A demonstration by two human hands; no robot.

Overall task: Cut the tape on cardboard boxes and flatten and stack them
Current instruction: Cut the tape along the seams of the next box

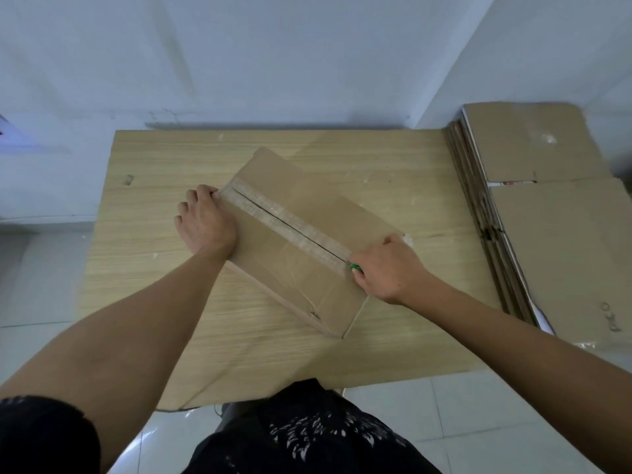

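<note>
A brown cardboard box (297, 275) lies at an angle in the middle of the wooden table (143, 268). A strip of clear tape (273, 213) runs along its top seam, and a dark slit shows down the middle of the tape. My left hand (205, 220) presses on the box's far left end, fingers at the tape's end. My right hand (390, 268) grips a small green-handled cutter (355, 266) at the near right end of the seam; most of the tool is hidden in the fist.
A stack of flattened cardboard boxes (554, 241) lies to the right of the table, on the floor beside the wall. White tiled floor (444, 422) surrounds the table. My dark clothing fills the bottom of the view.
</note>
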